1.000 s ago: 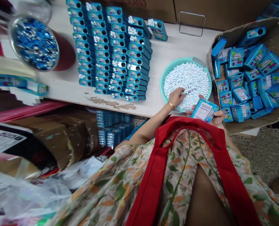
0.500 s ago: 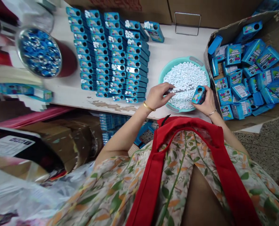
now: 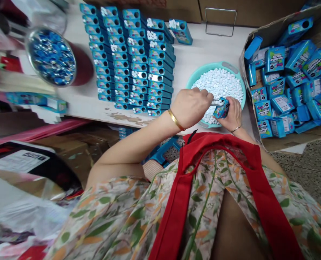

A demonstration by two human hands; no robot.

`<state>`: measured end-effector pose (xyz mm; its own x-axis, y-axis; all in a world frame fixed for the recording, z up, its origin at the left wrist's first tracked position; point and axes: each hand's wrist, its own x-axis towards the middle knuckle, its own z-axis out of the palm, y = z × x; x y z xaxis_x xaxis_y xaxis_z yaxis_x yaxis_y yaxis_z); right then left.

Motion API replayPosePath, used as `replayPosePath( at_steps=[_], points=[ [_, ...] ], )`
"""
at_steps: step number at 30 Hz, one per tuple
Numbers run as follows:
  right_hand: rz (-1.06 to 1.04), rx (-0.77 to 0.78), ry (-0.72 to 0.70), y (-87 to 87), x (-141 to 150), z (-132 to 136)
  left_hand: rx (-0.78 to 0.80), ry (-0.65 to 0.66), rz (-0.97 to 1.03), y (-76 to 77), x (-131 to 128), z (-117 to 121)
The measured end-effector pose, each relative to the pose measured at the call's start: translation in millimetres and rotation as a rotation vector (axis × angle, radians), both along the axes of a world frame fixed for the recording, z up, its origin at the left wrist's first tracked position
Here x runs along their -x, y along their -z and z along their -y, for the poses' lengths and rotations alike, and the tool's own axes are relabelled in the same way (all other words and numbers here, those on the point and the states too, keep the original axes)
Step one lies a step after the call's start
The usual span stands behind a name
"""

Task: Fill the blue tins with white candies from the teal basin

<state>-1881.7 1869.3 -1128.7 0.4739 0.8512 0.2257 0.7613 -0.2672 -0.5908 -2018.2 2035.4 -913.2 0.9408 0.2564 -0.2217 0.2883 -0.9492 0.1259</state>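
Observation:
My left hand (image 3: 191, 106), with a gold bangle at the wrist, is closed around a small metal scoop (image 3: 215, 102). White candies lie in the scoop, and its tip meets the opening of a small blue candy box (image 3: 221, 111). My right hand (image 3: 233, 115) grips that box, tilted over the near side of a turquoise basin (image 3: 189, 83). Small white candy pieces (image 3: 224, 81) fill the basin below both hands. The scoop's handle is hidden inside my left fist.
Several rows of blue candy boxes (image 3: 138, 57) stand on the white table, some topped with white candies. One box (image 3: 182, 33) stands apart. At right is a cardboard carton (image 3: 245, 59) of blue boxes; at left, a metal pot (image 3: 75, 66) of shiny blue pieces.
My left hand has lifted the scoop from the candies and moved right, turning its knuckles up, to the box opening. My right hand still holds the box, while the view has shifted slightly.

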Motion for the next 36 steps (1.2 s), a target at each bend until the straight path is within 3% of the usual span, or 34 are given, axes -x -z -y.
replayPosePath(
  at_steps=[3,5,7,10,14,16,19,22,26,31,36],
  points=[
    [-0.014,0.022,0.039,-3.5,-2,0,0.015,0.000,-0.029,-6.2,-2,0],
    [-0.027,0.020,0.063,-6.1,-6,4,0.016,-0.091,-0.025,6.4,5,-10],
    [-0.047,0.014,0.086,-8.7,-11,11,0.006,-0.218,-0.031,35.9,16,-26],
    [-0.092,0.022,0.120,-12.6,-17,25,0.043,-0.348,-0.106,101.4,29,-43],
    [-0.183,0.064,0.162,-18.1,-19,40,0.212,-0.402,-0.089,183.6,11,-31],
    [-0.226,0.088,0.177,-19.9,-17,43,0.296,-0.438,0.011,209.1,-11,-16],
    [-0.247,0.085,0.197,-20.0,-13,42,0.422,-0.496,0.137,227.2,-36,-2],
    [-0.230,0.069,0.211,-17.0,-12,40,0.515,-0.514,0.183,228.2,-36,-5],
    [-0.212,0.061,0.217,-10.0,-15,37,0.550,-0.437,0.208,209.5,-7,-23],
    [-0.164,0.051,0.193,-7.6,-15,25,0.498,-0.279,0.278,158.1,28,-38],
    [-0.141,0.045,0.109,-12.7,-8,7,0.355,-0.120,0.201,96.1,30,-35]
  ],
)
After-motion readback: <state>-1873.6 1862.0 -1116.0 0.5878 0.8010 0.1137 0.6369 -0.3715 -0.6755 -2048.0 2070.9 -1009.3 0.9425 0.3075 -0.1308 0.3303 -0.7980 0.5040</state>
